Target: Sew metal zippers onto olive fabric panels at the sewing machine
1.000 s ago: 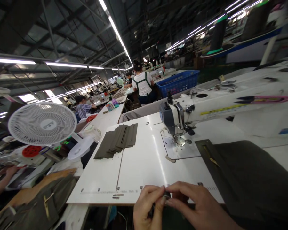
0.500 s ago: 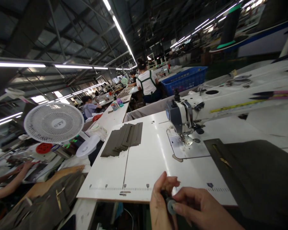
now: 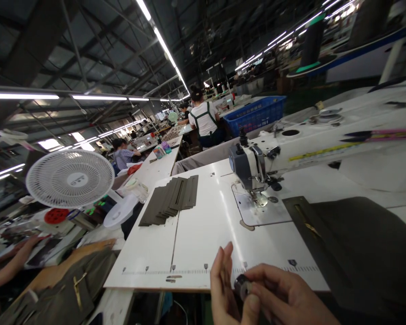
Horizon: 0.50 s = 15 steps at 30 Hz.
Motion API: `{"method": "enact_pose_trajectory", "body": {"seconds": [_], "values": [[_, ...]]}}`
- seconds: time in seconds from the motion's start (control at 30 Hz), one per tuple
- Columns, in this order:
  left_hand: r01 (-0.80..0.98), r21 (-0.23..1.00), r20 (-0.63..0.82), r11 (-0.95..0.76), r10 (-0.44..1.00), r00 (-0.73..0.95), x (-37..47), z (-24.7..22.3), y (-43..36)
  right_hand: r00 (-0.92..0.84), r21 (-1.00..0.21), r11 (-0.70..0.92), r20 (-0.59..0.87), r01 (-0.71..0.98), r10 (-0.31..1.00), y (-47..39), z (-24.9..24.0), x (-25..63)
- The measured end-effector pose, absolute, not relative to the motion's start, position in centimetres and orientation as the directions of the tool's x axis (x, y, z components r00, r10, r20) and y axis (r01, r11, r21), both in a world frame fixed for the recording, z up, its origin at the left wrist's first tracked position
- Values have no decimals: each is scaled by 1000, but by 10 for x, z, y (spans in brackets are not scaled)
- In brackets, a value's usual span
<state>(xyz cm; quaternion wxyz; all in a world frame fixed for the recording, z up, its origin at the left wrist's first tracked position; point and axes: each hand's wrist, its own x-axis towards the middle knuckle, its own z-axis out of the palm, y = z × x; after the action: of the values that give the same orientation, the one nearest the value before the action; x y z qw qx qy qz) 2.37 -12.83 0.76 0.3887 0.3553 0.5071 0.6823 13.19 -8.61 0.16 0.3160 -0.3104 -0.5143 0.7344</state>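
Note:
At the front edge of the white sewing table (image 3: 149, 253), my right hand (image 3: 284, 295) pinches a small dark round part (image 3: 242, 286), which looks like a bobbin or its case. My left hand (image 3: 225, 291) is just left of it, fingers raised and apart, thumb close to the part's lower side. Whether the left thumb touches it I cannot tell. Beyond my hands stands a white sewing machine (image 3: 253, 169) with a dark grey head. Overlapping olive fabric pieces (image 3: 169, 201) lie on the table's left half.
Dark olive fabric with a gold zipper (image 3: 358, 234) lies at the right. Scissors (image 3: 385, 134) rest on the machine arm. A white fan (image 3: 71, 178) stands at the left, near another person's arms (image 3: 15, 266). A blue crate (image 3: 255, 115) and seated people are farther back.
My left hand's fingers have straightened and come away from the round part, which now shows more of its dark side. The view has shifted slightly.

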Motion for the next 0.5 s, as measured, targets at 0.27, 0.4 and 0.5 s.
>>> {"method": "enact_pose_trajectory", "body": {"seconds": [0.27,0.4,0.5], "values": [[-294,952,-55,-87,896,-441,8,-14,-131,-545,-989,103,30,104,838,-66,16,147],[-340,938,-25,-73,961,-275,9,-17,-131,-507,-948,279,167,154,846,-59,29,151],[-273,960,16,-70,981,-195,13,-16,-130,-499,-865,477,349,154,793,-58,31,147]]}}
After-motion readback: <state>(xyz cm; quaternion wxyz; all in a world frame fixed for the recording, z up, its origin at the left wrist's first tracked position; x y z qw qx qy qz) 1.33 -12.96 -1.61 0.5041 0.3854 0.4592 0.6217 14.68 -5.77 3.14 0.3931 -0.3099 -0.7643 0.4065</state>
